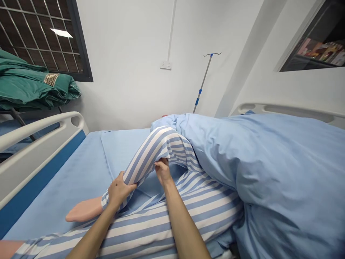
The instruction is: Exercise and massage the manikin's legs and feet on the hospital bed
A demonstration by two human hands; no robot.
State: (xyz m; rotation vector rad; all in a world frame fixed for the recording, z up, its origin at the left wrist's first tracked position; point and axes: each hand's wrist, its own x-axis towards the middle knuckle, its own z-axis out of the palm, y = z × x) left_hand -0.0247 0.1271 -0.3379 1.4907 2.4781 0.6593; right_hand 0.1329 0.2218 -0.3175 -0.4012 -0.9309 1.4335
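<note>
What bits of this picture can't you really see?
All in the head view:
Left hand: most fingers, hidden behind the bent leg.
Right hand: some fingers, hidden by that same leg.
Straight leg: its end, cut off by the picture's left edge.
Pole: its bottom, hidden behind the blue quilt.
Window on the right: the colourful shapes, too blurry to name.

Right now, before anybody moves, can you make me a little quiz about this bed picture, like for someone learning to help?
1. Which hand is under the bent knee?
2. True or false: the left hand grips the lower leg.
3. Pick one. The quilt is: A) green; B) striped; C) plain blue.

Key: 1. The right hand. 2. True. 3. C.
</note>
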